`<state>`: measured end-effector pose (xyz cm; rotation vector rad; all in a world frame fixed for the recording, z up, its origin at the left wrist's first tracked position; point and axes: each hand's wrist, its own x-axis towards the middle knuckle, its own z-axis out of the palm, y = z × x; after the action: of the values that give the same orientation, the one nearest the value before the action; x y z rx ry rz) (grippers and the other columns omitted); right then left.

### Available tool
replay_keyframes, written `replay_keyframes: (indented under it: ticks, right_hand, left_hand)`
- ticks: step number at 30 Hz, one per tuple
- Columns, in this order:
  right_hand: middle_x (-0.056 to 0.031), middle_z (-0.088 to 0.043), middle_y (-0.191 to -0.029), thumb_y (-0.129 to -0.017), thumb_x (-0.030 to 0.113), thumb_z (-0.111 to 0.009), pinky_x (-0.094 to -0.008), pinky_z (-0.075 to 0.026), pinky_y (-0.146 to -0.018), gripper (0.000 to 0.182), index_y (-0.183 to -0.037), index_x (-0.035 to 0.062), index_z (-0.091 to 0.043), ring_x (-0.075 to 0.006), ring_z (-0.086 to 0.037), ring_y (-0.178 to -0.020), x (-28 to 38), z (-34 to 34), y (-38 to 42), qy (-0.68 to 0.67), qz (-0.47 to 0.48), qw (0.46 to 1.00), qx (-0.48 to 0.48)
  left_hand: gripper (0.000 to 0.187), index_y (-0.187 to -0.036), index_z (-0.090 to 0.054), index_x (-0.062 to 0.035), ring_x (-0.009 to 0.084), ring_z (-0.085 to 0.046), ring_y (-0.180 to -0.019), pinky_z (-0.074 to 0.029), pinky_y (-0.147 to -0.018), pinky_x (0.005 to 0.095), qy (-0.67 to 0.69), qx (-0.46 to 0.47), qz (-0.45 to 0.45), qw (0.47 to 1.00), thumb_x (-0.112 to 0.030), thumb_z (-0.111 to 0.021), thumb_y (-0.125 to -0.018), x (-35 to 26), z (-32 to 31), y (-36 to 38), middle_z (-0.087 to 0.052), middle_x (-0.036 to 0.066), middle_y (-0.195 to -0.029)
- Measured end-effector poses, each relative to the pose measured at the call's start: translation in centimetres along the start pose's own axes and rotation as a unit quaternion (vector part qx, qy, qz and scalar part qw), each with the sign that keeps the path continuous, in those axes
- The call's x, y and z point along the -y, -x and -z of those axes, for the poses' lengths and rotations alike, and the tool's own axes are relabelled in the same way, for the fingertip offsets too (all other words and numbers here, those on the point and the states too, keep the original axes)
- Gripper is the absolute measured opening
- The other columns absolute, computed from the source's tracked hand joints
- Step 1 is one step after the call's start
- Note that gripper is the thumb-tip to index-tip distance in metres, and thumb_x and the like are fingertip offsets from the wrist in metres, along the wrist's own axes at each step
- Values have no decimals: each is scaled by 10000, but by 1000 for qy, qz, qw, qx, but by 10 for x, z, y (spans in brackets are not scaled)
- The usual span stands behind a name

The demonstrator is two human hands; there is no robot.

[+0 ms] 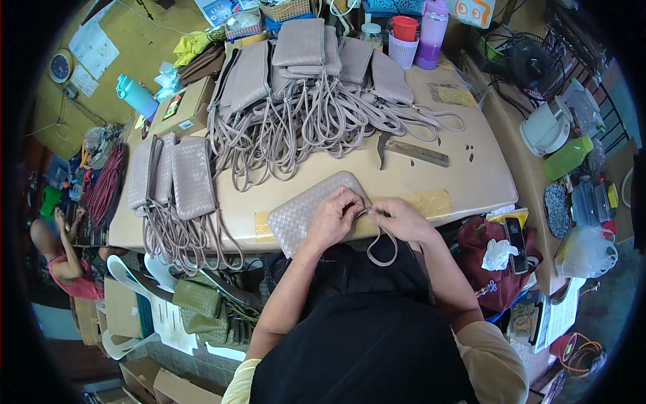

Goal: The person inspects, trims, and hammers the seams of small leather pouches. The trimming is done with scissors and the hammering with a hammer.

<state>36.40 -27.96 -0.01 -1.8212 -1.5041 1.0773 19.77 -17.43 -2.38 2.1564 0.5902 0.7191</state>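
A taupe woven-pattern pouch (303, 214) lies on the table edge in front of me, tilted to one side. My left hand (335, 214) rests over its right part, fingers pinched at the corner. Close beside it, my right hand (402, 219) is closed on the pouch's wrist strap (383, 254), whose loop hangs below the fingers. The small join between strap and pouch is mostly hidden by my fingertips. Beyond my hands lies a hammer (417, 153) with a wooden handle.
Stacked taupe pouches (245, 77) with looped straps cover the table's back; more woven pouches (193, 168) lie at left. A purple bottle (431, 37) and red cup (404, 28) stand behind. Green pouches (198, 303) sit on a white chair (168, 323). Another person (70, 269) is at far left.
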Motion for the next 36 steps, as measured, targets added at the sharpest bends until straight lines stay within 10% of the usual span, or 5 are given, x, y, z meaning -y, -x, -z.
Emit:
replay_keyframes:
  ticks: [4,10,26,29,36]
  right_hand:
    - [-107,-644,-887,-846,143,-653,-314,-482,-726,164,-930,4,-634,-158,-624,-849,11,14,35,-32,115,959,256]
    - [-94,-567,-963,-818,216,-687,-425,-488,-717,272,-1042,77,-622,-282,-632,-849,15,-14,28,154,72,949,-264]
    - [-120,-614,-951,-776,235,-707,-385,-494,-767,264,-958,53,-650,-292,-624,-858,-17,-18,3,-44,7,954,-297]
    - [-150,-618,-946,-768,281,-719,-369,-498,-790,412,-1080,22,-648,-277,-630,-883,-8,-14,4,49,1,971,-233]
    - [-40,-653,-951,-938,129,-583,-259,-482,-805,388,-1311,42,-523,-101,-617,-851,36,6,-3,-249,168,950,-85]
  left_hand:
    - [63,-877,-619,-16,289,-623,-786,-488,-710,357,-7,-10,33,999,-60,-637,-834,6,-1,-1,-622,119,-847]
    - [70,-869,-605,-8,100,-546,-702,-451,-659,248,87,-1,90,992,-76,-612,-885,18,-2,1,-602,36,-784]
    - [172,-880,-618,-3,301,-590,-785,-469,-741,336,565,142,18,812,-146,-688,-816,61,12,17,-593,129,-847]
    - [250,-1018,-647,-9,313,-601,-866,-496,-812,407,-235,-69,-39,969,-81,-687,-782,-32,22,16,-613,134,-899]
    - [228,-1082,-623,25,211,-635,-793,-502,-758,294,-23,-113,-14,993,-21,-604,-860,-13,50,19,-663,112,-911]
